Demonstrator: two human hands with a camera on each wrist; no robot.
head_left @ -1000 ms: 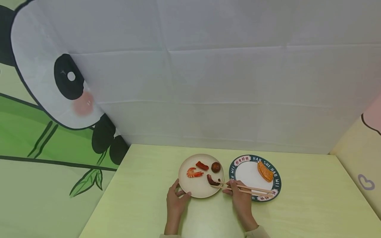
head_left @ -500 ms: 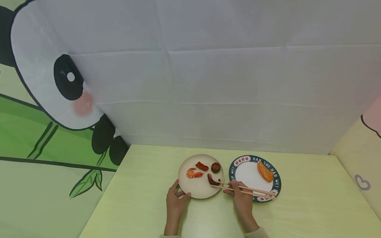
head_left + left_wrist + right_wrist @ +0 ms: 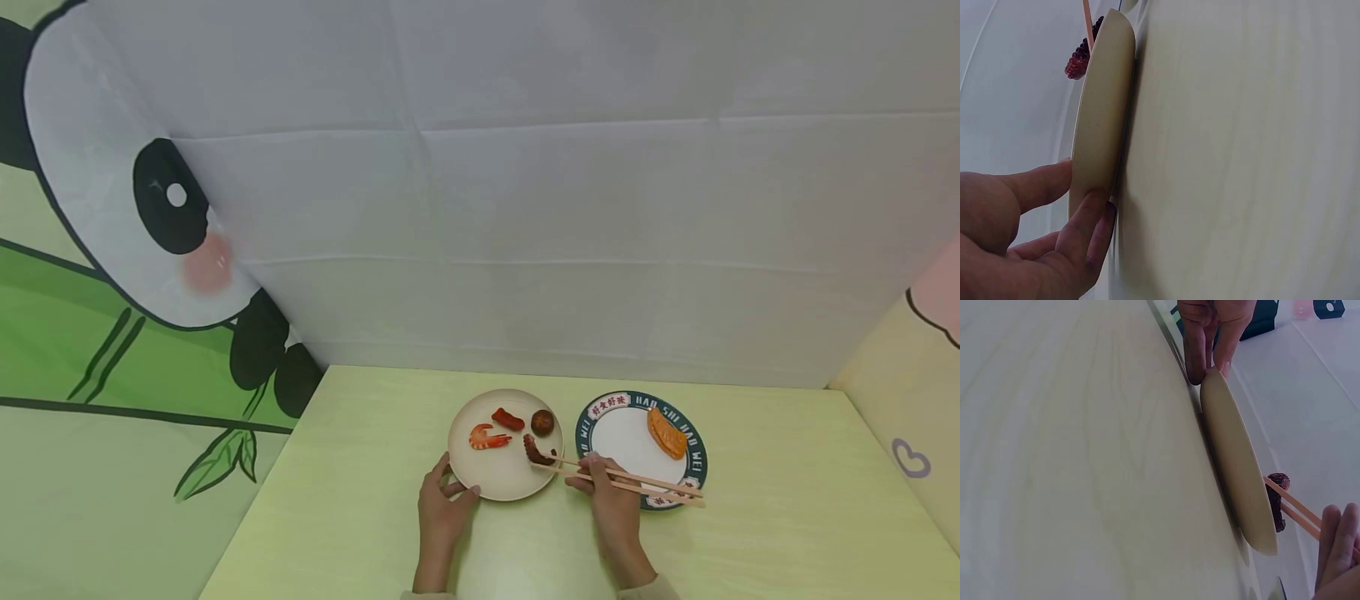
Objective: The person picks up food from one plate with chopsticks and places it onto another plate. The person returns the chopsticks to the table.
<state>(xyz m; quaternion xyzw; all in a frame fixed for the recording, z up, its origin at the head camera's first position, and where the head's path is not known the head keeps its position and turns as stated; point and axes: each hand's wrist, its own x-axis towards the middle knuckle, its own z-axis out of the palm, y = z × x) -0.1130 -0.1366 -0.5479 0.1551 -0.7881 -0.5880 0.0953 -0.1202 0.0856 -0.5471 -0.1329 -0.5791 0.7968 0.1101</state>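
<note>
A cream plate (image 3: 498, 482) sits on the table, its lower-left rim gripped by my left hand (image 3: 447, 510). In the left wrist view the thumb lies on the upper edge of the plate (image 3: 1102, 106), with fingers against its outer side. My right hand (image 3: 615, 504) holds a pair of wooden chopsticks (image 3: 660, 483). Their tips are at a dark red-brown curled piece that looks like an octopus tentacle (image 3: 533, 450), near the plate's right side. The right wrist view has the chopsticks (image 3: 1302, 510) at the tentacle (image 3: 1280, 480); whether they grip it I cannot tell.
A shrimp (image 3: 489, 438), a red strip of food (image 3: 508, 419) and a round brown piece (image 3: 542, 422) share the cream plate. To its right stands a white plate with a dark lettered rim (image 3: 699, 454), bearing an orange dumpling-like piece (image 3: 666, 433). A white cloth wall (image 3: 562, 250) rises behind the table.
The chopsticks' rear ends have swung slightly right and down, with my right hand shifting a little right. The tentacle has turned slightly more upright. My left hand stays on the cream plate.
</note>
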